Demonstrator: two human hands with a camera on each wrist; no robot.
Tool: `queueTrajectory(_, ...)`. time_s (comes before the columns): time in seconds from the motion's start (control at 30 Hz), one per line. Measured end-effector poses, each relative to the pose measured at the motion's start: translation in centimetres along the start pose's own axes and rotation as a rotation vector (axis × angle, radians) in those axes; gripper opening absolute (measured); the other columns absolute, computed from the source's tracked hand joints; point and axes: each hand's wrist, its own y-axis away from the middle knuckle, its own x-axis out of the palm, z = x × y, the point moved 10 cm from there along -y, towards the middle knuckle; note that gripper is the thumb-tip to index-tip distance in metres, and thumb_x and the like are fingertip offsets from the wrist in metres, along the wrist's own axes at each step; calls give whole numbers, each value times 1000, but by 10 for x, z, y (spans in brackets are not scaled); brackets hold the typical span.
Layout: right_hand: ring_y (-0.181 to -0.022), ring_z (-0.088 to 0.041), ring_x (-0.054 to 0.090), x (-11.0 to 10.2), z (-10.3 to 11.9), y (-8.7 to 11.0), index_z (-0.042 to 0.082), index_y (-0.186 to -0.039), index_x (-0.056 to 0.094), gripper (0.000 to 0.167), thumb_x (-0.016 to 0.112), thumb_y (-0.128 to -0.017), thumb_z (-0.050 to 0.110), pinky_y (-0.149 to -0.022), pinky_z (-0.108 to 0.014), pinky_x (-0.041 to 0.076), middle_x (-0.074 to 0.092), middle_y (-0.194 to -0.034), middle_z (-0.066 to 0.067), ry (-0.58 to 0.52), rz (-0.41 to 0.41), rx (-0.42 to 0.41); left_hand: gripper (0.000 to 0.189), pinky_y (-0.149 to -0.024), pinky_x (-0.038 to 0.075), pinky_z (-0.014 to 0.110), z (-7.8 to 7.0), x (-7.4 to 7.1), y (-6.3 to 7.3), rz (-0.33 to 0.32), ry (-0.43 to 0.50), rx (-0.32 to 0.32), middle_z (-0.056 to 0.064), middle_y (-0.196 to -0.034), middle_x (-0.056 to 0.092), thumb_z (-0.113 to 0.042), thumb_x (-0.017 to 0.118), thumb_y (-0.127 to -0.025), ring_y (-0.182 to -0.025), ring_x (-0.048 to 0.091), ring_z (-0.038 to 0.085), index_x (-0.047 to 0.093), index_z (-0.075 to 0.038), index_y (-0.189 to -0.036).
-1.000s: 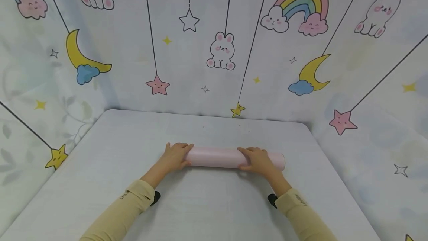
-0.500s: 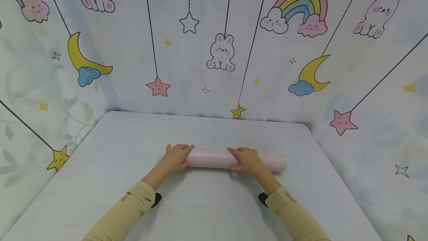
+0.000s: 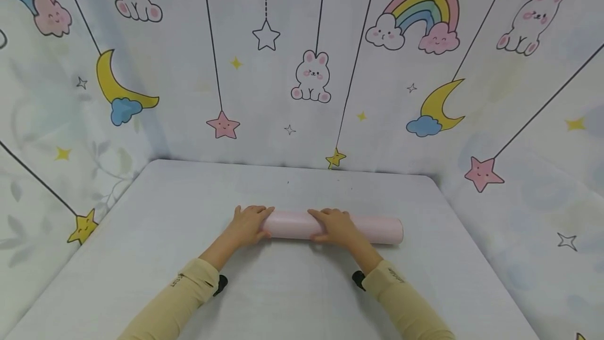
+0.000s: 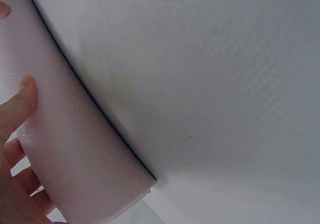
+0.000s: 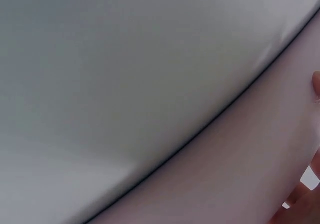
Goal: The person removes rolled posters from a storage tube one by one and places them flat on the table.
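Note:
A pale pink roll (image 3: 290,224) of sheet material lies crosswise on the white table. Its surface looks finely creased, like leatherette, in the left wrist view. My left hand (image 3: 245,226) grips the roll's left end, thumb on the near side and fingers over the far side. Around the roll's middle, a little left of centre, my right hand (image 3: 334,226) holds it the same way. The roll's right end (image 3: 389,231) sticks out past that hand. In the right wrist view only part of the right hand (image 5: 305,199) shows, against the pink roll (image 5: 215,169).
The white tabletop (image 3: 283,298) spreads around the roll, with a few tiny dark specks near its far edge. Behind and at both sides hangs a white backdrop (image 3: 264,88) printed with rabbits, moons, stars and rainbows. A dark wrist device (image 3: 358,279) sits at the right cuff.
My right hand has slid left along the roll from near its right end toward the middle, uncovering more of that end. The left hand and the roll have stayed almost in place.

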Motion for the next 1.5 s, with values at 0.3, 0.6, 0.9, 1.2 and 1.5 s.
queueTrajectory(0.3, -99, -30, 56, 3, 1, -5, 19, -131, 51, 67, 70, -74, 50, -75, -51, 42, 60, -114, -11, -18, -6, 18, 64, -89, 27, 68, -1, 2, 0, 6, 10, -9, 14, -123, 53, -38, 70, -78, -115, 47, 34, 49, -9, -132)
queueTrajectory(0.6, -105, -29, 54, 7, 0, -5, 20, -133, 49, 68, 69, -75, 51, -78, -53, 39, 58, -118, -10, -45, 3, 37, 65, -89, 26, 68, 0, 1, 1, 27, 1, -13, 15, -125, 52, -38, 69, -79, -116, 46, 34, 48, -8, -132)
queueTrajectory(0.9, -105, -28, 54, 8, -2, -6, 21, -133, 49, 69, 68, -75, 52, -79, -52, 38, 58, -118, -9, -45, -3, 52, 66, -90, 25, 68, 1, 1, 2, 13, 2, -6, 16, -126, 51, -39, 68, -80, -118, 45, 34, 46, -7, -133)
queueTrajectory(1.2, -105, -28, 53, 6, -5, -6, 23, -132, 50, 67, 69, -75, 52, -79, -52, 37, 58, -120, -9, -40, -12, 64, 68, -92, 23, 68, 3, 2, 0, -13, 26, 1, 15, -127, 50, -40, 68, -79, -119, 43, 33, 45, -7, -134)
queueTrajectory(1.5, -105, -29, 54, 7, -4, -7, 22, -133, 50, 68, 68, -74, 53, -79, -53, 38, 58, -119, -9, -28, -13, 53, 62, -96, 19, 66, 7, -4, 5, -45, 101, -10, 16, -130, 49, -36, 65, -83, -124, 38, 37, 45, -6, -134)
